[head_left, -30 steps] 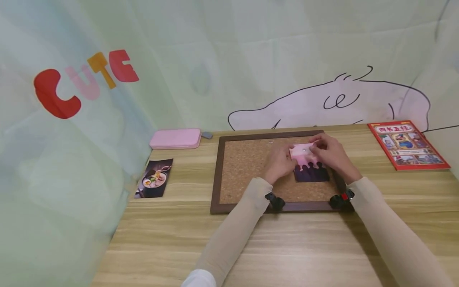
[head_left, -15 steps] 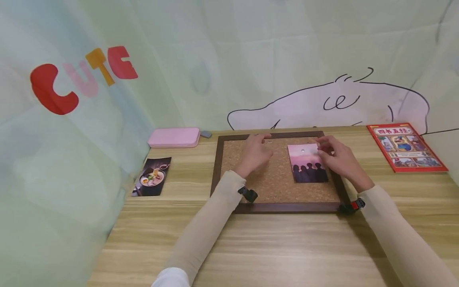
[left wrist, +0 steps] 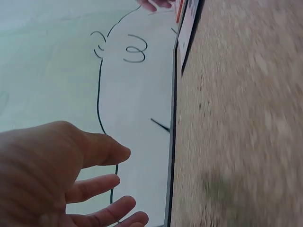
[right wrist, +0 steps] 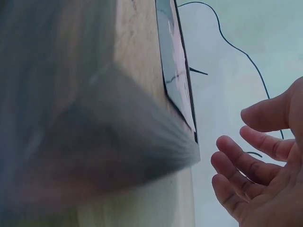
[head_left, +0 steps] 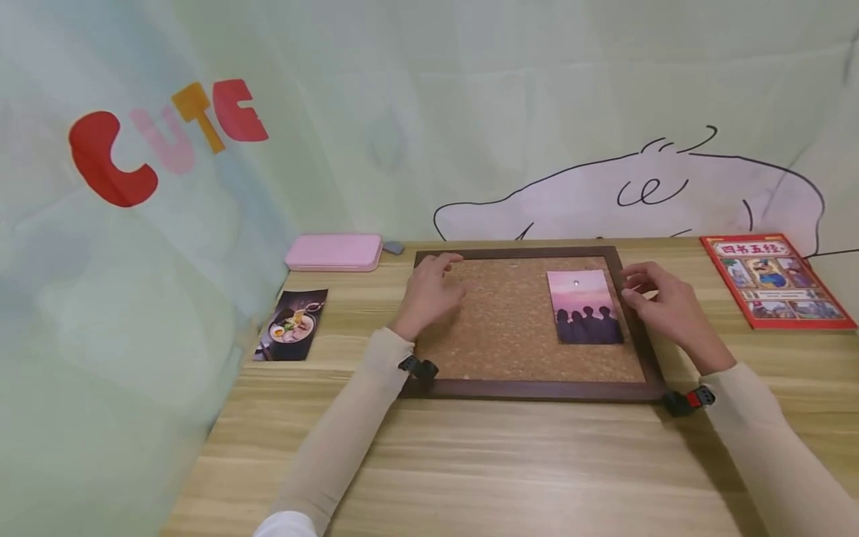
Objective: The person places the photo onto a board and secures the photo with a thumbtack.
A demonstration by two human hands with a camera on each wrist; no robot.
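Note:
A cork board (head_left: 510, 321) in a dark brown frame lies on the wooden table. On its right part is a photo (head_left: 584, 309) of dark silhouettes under a pink sky, with a small pin (head_left: 576, 283) near its top edge. My left hand (head_left: 429, 294) is over the board's left side, fingers loosely bent and holding nothing; the left wrist view shows thumb and fingers apart. Beside the right frame edge hovers my right hand (head_left: 664, 302), its fingers relaxed with nothing between them, as the right wrist view (right wrist: 265, 165) of the hand also shows.
Left of the board lies a second photo (head_left: 291, 326), showing a bowl of noodles. A pink case (head_left: 334, 252) with a grey tab (head_left: 393, 247) sits at the back left. At the back right is a red book (head_left: 778, 282). A printed curtain (head_left: 523, 112) hangs behind the table.
Both hands have let go of the silhouette photo, which stays on the board. My left hand has moved left across the cork, and my right hand has drawn off to the right.

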